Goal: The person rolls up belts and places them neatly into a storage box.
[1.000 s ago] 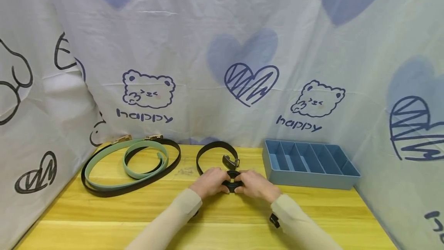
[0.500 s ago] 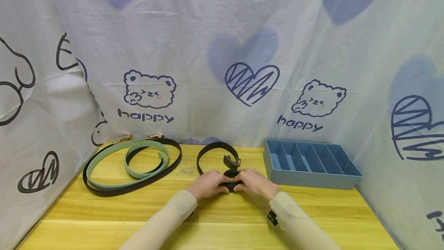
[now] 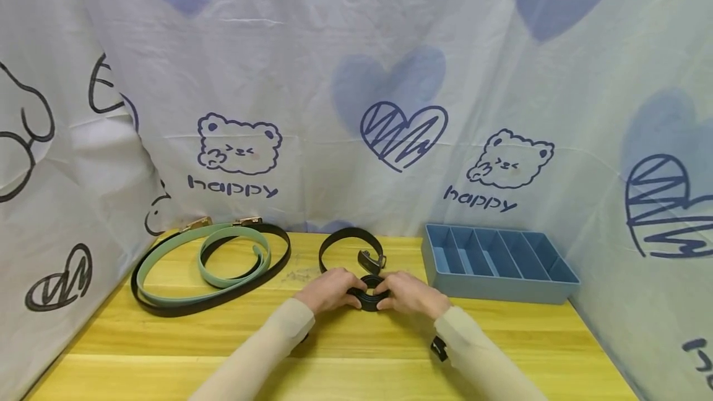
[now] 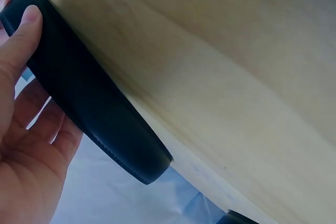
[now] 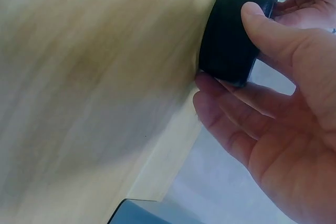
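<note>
A black belt (image 3: 370, 305) lies in the middle of the table, its near part wound into a small round coil with an open centre. My left hand (image 3: 331, 290) holds the coil's left side; in the left wrist view the thumb (image 4: 30, 18) presses the outer face. On the opposite side my right hand (image 3: 413, 294) grips the coil, its thumb (image 5: 254, 15) on the outer face and fingers curled along the lower edge. Behind the hands, the belt's unwound part (image 3: 346, 233) curves in a wide loop ending at a dark metal buckle (image 3: 370, 261).
To the left lie a black belt (image 3: 208, 304) and a green belt (image 3: 167, 297), looped together, with gold-toned buckles (image 3: 198, 223) at the back. A blue tray (image 3: 504, 288) with several compartments stands at the back right. Printed cloth (image 3: 334, 141) encloses the table's back and sides.
The coil shows rounder and more of it is visible between the hands. My left hand has shifted slightly left; the right hand has hardly moved. The other belts and tray stay put.
</note>
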Demonstrator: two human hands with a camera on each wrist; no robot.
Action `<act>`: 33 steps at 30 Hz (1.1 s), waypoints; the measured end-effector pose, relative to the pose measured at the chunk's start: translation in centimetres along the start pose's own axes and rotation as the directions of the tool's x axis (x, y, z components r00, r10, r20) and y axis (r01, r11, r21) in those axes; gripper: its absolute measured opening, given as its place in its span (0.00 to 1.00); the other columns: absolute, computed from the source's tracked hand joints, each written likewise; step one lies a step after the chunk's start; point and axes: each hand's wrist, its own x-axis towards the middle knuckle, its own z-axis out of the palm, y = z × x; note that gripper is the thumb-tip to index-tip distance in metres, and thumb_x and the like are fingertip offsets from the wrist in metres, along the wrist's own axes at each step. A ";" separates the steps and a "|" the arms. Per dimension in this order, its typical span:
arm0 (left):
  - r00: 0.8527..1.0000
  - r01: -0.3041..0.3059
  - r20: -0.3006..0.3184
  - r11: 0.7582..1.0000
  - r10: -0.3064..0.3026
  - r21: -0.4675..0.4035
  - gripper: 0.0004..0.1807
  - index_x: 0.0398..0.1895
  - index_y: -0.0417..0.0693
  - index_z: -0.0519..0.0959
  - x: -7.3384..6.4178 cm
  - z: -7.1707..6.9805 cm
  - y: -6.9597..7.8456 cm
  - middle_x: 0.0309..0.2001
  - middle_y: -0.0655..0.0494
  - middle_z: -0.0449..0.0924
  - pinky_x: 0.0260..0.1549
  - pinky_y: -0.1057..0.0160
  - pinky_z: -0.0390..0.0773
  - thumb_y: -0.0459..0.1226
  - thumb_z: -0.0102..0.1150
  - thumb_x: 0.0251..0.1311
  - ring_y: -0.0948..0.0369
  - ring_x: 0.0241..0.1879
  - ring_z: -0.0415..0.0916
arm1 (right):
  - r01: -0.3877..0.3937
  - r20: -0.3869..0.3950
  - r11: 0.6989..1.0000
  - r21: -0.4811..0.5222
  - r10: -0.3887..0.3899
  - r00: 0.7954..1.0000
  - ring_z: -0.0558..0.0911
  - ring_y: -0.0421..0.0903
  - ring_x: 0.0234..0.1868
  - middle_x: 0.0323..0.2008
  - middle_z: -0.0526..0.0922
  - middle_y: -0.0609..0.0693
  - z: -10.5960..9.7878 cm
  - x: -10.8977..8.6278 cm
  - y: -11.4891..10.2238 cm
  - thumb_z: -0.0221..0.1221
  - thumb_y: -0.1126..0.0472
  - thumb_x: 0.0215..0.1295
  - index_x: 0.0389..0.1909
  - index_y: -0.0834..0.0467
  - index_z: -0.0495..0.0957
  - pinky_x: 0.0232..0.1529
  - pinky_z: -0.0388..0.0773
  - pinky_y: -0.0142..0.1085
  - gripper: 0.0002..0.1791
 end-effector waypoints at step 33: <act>0.998 0.052 0.031 0.996 -0.050 -0.067 0.23 0.57 0.57 0.82 -1.3 -0.3 -0.6 0.52 0.60 0.84 0.49 0.62 0.79 0.49 0.66 0.57 0.62 0.50 0.81 | -0.072 -0.045 0.995 -0.063 0.069 0.997 0.82 0.42 0.33 0.39 0.88 0.44 0.3 0.5 -1.2 0.66 0.48 0.61 0.42 0.49 0.87 0.37 0.77 0.38 0.13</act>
